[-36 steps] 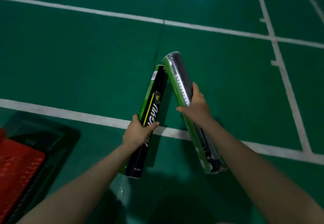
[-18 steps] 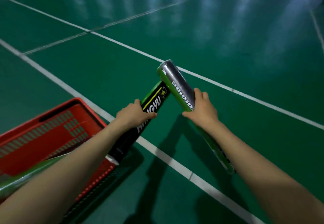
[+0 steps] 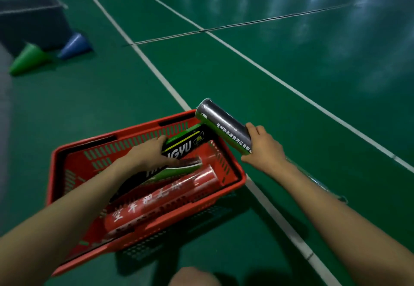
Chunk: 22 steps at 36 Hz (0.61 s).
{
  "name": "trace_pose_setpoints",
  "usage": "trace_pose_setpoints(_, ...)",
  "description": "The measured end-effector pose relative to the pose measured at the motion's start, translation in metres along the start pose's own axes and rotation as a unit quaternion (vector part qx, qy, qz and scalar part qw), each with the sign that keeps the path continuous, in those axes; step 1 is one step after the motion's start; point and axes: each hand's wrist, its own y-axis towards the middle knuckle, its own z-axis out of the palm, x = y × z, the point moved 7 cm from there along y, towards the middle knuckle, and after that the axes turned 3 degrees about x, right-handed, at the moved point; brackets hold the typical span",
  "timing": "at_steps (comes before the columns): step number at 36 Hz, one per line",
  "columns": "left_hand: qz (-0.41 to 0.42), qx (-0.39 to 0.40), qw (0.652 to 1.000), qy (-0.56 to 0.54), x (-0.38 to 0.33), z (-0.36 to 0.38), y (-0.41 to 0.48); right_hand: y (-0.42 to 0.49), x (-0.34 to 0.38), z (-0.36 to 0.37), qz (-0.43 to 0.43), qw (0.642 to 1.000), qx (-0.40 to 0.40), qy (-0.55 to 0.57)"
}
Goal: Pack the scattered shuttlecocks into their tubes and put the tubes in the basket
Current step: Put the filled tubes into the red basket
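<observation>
My left hand (image 3: pixel 149 150) grips a black-and-green shuttlecock tube (image 3: pixel 186 143) and holds it low inside the red plastic basket (image 3: pixel 235 170). In the basket lie a red tube (image 3: pixel 165 198) with white characters and another black-and-green tube (image 3: pixel 179 169) beneath my hand. My right hand (image 3: pixel 262 149) grips a second green tube with a dark shiny side (image 3: pixel 224 126), held just beyond the basket's right far corner, its capped end pointing up and away. No loose shuttlecocks are in sight.
The basket stands on a green court floor crossed by white lines (image 3: pixel 156 70). A green cone (image 3: pixel 29 58) and a blue cone (image 3: pixel 76 46) lie at the far left beside a dark box (image 3: pixel 33 21). My knee (image 3: pixel 192 276) shows at the bottom edge.
My view swung left and down, bringing the basket under my hands. My left hand lowered its tube into the basket; my right hand carried its tube over to the basket's right corner.
</observation>
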Motion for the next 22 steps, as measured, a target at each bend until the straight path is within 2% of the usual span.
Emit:
trace_pose_setpoints(8,-0.026,0.006,0.999,-0.037,0.090,0.022,0.024,0.019,0.057,0.022,-0.065,0.997,0.000,-0.047)
trace_pose_setpoints(13,-0.066,0.042,0.992,0.098,0.119,0.050,0.046,0.021,0.079,0.032,-0.104,0.990,0.013,-0.095)
trace_pose_setpoints(16,-0.069,0.037,0.988,0.131,0.127,0.060,0.057,0.019,0.086,0.037,-0.121,0.986,0.025,-0.114)
trace_pose_setpoints(20,-0.056,-0.013,0.993,0.104,0.134,0.065,0.072,0.019,0.093,0.049,-0.149,0.977,0.045,-0.148)
trace_pose_setpoints(22,-0.051,-0.005,0.996,0.073,0.141,0.068,0.075,0.018,0.097,0.056,-0.164,0.971,0.055,-0.165)
